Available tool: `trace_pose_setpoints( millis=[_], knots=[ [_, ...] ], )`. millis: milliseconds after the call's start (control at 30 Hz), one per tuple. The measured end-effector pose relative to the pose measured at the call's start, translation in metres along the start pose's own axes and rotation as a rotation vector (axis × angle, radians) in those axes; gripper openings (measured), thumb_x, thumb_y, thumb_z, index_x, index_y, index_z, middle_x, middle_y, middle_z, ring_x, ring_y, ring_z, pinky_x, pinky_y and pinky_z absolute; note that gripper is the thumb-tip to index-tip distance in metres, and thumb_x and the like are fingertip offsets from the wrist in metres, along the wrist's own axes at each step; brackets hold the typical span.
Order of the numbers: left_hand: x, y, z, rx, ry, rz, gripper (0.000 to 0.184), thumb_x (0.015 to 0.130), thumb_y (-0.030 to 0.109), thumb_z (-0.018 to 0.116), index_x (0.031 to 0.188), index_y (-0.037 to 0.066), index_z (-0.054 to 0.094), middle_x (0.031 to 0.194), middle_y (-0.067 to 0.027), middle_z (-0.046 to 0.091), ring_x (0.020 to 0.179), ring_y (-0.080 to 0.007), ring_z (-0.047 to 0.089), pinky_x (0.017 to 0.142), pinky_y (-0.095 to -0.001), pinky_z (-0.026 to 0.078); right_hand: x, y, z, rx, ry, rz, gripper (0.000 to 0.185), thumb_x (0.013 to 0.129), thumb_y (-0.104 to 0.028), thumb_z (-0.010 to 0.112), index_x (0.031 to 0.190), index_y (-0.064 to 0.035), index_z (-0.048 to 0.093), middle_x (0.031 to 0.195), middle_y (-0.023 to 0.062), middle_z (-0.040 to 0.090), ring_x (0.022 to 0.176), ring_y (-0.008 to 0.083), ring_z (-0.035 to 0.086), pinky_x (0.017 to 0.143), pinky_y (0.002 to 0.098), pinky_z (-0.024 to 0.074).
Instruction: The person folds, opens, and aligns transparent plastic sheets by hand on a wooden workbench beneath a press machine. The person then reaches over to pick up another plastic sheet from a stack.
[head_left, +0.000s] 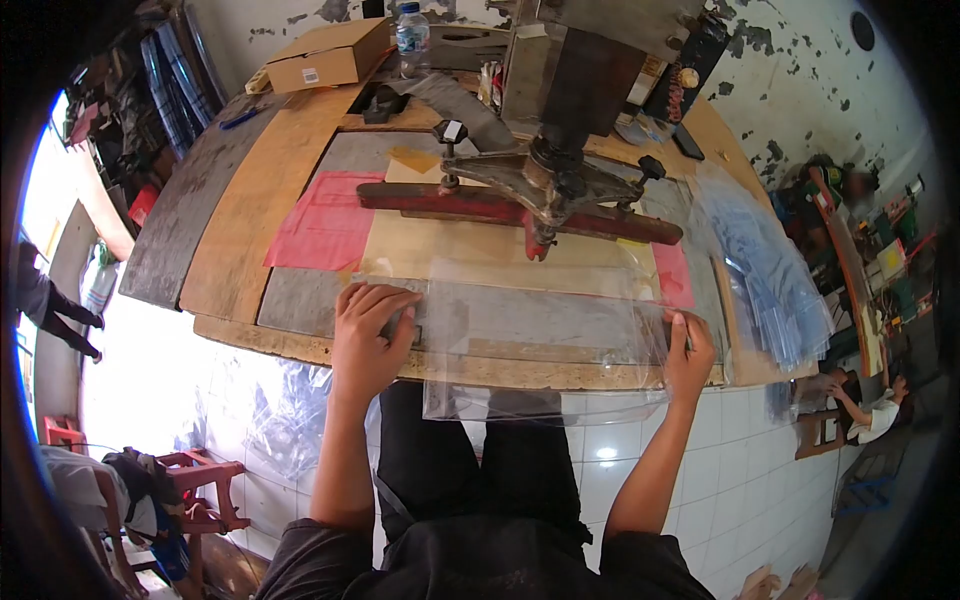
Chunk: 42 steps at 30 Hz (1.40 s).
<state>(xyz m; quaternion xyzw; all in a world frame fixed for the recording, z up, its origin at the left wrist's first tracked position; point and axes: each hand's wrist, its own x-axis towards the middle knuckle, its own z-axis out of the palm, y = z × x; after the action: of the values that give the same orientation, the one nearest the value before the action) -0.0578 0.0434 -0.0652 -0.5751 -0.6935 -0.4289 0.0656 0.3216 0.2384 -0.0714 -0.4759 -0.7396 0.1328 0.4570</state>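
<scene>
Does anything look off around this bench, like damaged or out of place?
Two things: the wall behind the press has dark, ragged patches where its surface seems to have flaked away, and crumpled clear plastic lies loose on the floor to the left.

My left hand [373,325], fingers bent, is left of centre; my right hand [691,345] pinches thumb to fingers right of centre, both forearms angling up.
</scene>
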Motion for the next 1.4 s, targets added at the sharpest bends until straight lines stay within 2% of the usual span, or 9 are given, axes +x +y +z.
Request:
trace_pose_setpoints(
  millis=[867,1067,1133,1233,1400],
  knots=[
    [0.001,0.002,-0.001,-0.006,0.002,-0.003,0.018,0.086,0.004,0.068,0.101,0.006,0.077,0.101,-0.0103,0.074,0.103,-0.0293,0.068,0.111,-0.0485,0.040,-0.001,0.003,0.000,-0.025,0.027,-0.026,0.029,0.105,-0.023,0.061,0.097,0.0011,0.075,0.096,0.0135,0.073,0.091,0.0294,0.068,0.086,0.0390,0.0510],
    [0.001,0.002,-0.001,-0.012,0.006,0.009,0.018,0.086,0.004,0.068,0.102,0.006,0.076,0.103,-0.0103,0.074,0.105,-0.0296,0.068,0.110,-0.0483,0.041,0.001,0.006,-0.001,-0.046,-0.003,-0.028,0.027,0.104,-0.022,0.062,0.102,0.0007,0.075,0.100,0.0143,0.072,0.095,0.0287,0.068,0.088,0.0384,0.0508],
    [0.001,0.001,-0.001,-0.017,0.023,0.012,0.019,0.086,0.005,0.068,0.103,0.006,0.076,0.103,-0.0105,0.074,0.105,-0.0298,0.068,0.110,-0.0481,0.041,0.004,0.001,-0.002,0.062,-0.100,0.024,0.027,0.105,-0.024,0.062,0.108,0.0000,0.075,0.104,0.0144,0.073,0.100,0.0276,0.068,0.092,0.0371,0.0502],
    [0.001,-0.001,-0.002,-0.042,0.018,0.009,0.021,0.085,0.005,0.069,0.105,0.005,0.076,0.106,-0.0110,0.074,0.106,-0.0303,0.067,0.110,-0.0475,0.041,0.010,0.010,-0.001,0.061,-0.142,0.020,0.031,0.106,-0.028,0.061,0.116,-0.0014,0.073,0.107,0.0131,0.073,0.102,0.0260,0.068,0.094,0.0355,0.0500],
    [-0.002,-0.001,-0.002,-0.001,-0.006,0.005,0.025,0.085,0.008,0.070,0.109,0.005,0.075,0.111,-0.0109,0.073,0.111,-0.0318,0.065,0.110,-0.0471,0.040,0.037,0.010,0.009,0.157,-0.265,0.100,0.037,0.105,-0.033,0.062,0.123,-0.0019,0.070,0.106,0.0121,0.074,0.100,0.0236,0.068,0.091,0.0337,0.0506]
  ],
)
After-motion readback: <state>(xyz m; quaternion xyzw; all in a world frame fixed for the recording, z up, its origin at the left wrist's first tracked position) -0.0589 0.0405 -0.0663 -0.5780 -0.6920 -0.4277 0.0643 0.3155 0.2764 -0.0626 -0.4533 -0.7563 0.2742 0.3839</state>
